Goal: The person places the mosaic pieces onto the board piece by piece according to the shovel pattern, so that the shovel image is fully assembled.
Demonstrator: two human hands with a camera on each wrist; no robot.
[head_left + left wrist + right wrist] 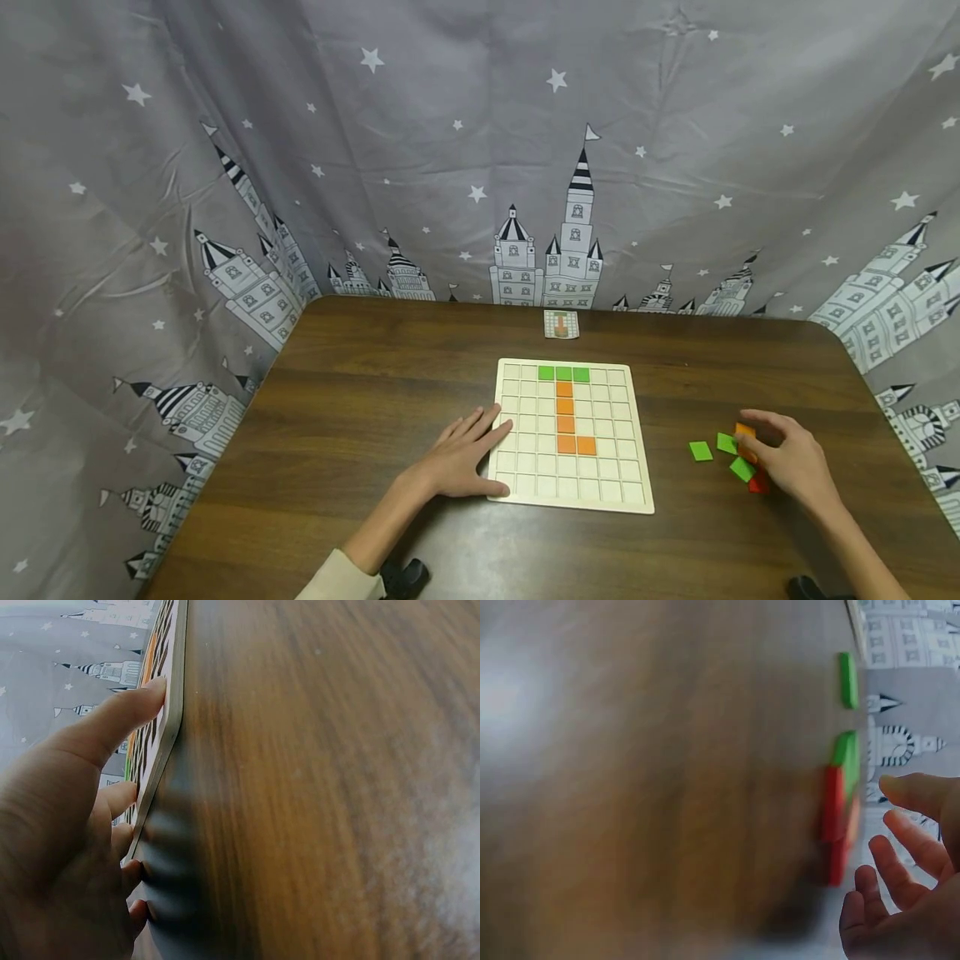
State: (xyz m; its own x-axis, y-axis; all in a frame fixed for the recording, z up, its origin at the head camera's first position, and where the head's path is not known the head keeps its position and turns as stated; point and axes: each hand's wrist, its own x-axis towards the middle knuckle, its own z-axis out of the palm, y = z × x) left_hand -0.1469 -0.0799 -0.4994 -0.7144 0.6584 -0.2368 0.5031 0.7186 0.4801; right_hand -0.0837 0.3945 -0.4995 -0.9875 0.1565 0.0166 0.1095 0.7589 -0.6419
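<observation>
A pale square grid board [532, 486] lies on the table with three green tiles [564, 373] in a row near its far edge. Below them an orange column [565, 407] runs toward me, with one more orange tile [587, 446] to the right of its near end. My left hand [461, 454] rests with fingers spread on the board's left edge, thumb [142, 705] on its near corner. Over a loose pile of tiles, my right hand [798, 462] hovers with thumb and fingers apart. Beneath it are orange [745, 430], green [742, 469] and red tiles [832, 802].
A small pattern card [561, 324] lies at the table's far edge, behind the board. One green tile [701, 451] sits apart from the pile, toward the board. A grey curtain [420, 167] printed with castles and stars hangs around the wooden table [360, 383].
</observation>
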